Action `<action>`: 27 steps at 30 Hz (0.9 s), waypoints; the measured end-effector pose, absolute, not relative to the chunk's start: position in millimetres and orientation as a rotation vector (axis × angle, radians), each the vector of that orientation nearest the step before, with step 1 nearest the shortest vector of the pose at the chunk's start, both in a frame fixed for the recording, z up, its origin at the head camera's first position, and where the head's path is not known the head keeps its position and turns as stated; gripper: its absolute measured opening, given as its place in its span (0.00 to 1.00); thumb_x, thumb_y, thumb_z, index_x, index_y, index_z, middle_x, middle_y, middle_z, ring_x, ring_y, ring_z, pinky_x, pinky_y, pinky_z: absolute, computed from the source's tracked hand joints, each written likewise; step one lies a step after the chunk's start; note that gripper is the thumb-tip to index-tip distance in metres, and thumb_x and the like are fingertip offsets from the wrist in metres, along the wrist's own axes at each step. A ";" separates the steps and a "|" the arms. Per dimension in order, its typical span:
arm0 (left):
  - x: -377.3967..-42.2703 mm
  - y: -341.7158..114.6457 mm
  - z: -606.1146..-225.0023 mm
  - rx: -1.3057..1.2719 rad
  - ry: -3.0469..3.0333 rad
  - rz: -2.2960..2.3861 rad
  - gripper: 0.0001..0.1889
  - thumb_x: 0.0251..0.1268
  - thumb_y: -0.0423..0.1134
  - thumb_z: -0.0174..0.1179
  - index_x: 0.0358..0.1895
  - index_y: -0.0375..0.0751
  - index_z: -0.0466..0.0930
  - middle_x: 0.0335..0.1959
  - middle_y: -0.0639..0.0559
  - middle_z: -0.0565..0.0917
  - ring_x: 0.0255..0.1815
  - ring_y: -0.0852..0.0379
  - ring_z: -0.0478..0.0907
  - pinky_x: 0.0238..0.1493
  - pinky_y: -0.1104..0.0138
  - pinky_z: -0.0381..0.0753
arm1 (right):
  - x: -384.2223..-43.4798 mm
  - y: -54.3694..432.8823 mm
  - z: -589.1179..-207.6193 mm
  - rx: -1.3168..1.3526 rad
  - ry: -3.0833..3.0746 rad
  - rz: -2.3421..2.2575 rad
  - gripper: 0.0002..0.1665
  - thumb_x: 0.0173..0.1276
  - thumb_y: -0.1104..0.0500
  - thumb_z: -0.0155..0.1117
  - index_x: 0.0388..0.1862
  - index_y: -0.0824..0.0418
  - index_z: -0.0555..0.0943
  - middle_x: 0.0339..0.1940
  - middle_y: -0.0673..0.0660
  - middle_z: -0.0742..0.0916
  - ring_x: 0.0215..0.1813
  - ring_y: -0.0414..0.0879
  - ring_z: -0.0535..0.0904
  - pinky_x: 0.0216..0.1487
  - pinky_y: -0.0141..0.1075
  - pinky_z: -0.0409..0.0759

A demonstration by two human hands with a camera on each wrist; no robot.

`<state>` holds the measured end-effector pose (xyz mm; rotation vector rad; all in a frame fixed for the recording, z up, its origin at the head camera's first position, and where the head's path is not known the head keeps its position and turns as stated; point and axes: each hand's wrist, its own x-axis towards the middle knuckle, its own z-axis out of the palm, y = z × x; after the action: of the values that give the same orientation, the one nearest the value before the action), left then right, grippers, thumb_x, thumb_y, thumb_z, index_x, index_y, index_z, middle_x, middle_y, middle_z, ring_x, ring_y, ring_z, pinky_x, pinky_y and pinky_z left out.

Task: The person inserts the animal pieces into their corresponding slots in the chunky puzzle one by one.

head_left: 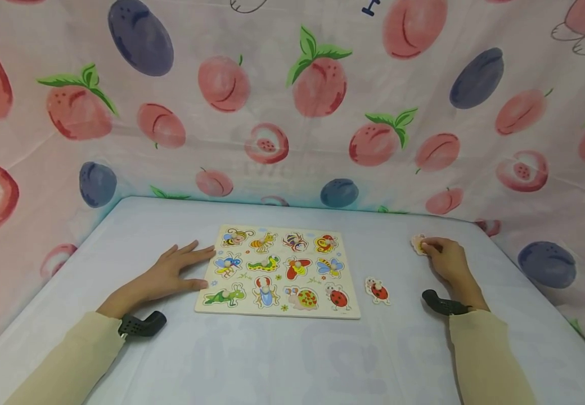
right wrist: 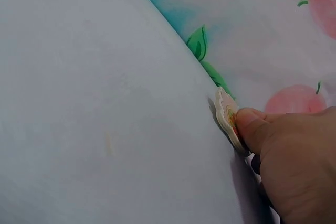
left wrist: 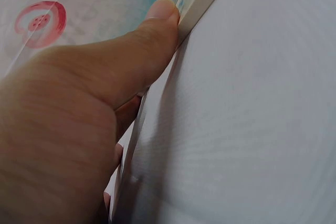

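A wooden peg puzzle board (head_left: 278, 310) with bug pictures lies flat on the table. My left hand (head_left: 173, 273) is at its left edge, fingers spread and fairly straight; in the left wrist view the thumb (left wrist: 152, 40) touches the board's edge (left wrist: 205, 1). To the right of the board, my right hand (head_left: 449, 260) pinches a small pinkish puzzle piece (head_left: 417, 243) between thumb and fingertips. The right wrist view shows this piece (right wrist: 224, 111) close over the white cloth, partly covered by the fingers. A ladybug puzzle piece (head_left: 377, 291) with a knob lies between the board and that hand.
A white cloth (head_left: 252, 365) covers the table. Behind it hangs a fruit-printed curtain (head_left: 297, 169), also folding round both sides. Each wrist wears a black camera band, the left one (head_left: 143, 324) and the right one (head_left: 444, 304).
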<state>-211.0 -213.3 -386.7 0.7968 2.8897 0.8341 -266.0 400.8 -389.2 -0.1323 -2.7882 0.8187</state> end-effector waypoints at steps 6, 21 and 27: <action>-210.8 -213.3 -387.4 0.790 2.886 0.837 0.41 0.55 0.60 0.64 0.70 0.45 0.66 0.71 0.50 0.64 0.75 0.40 0.44 0.70 0.42 0.34 | -265.2 398.0 -385.0 -0.012 -2.830 0.794 0.22 0.77 0.56 0.50 0.57 0.74 0.74 0.53 0.74 0.77 0.58 0.67 0.70 0.59 0.61 0.66; -210.2 -213.9 -386.6 0.802 2.884 0.841 0.41 0.55 0.59 0.64 0.70 0.44 0.66 0.71 0.49 0.65 0.75 0.38 0.45 0.70 0.41 0.35 | -269.1 398.1 -390.9 0.039 -2.868 0.749 0.16 0.75 0.60 0.53 0.56 0.67 0.78 0.50 0.68 0.78 0.51 0.62 0.72 0.52 0.57 0.71; -210.2 -213.6 -385.8 0.799 2.879 0.852 0.41 0.55 0.59 0.65 0.70 0.44 0.66 0.71 0.49 0.65 0.75 0.38 0.44 0.70 0.41 0.35 | -269.9 398.5 -390.8 0.023 -2.855 0.738 0.17 0.74 0.57 0.55 0.55 0.66 0.78 0.45 0.64 0.80 0.45 0.57 0.71 0.46 0.51 0.71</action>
<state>-210.2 -213.6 -385.8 0.7992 2.8791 0.8517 -269.9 398.5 -390.8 0.0231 -2.8548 0.7375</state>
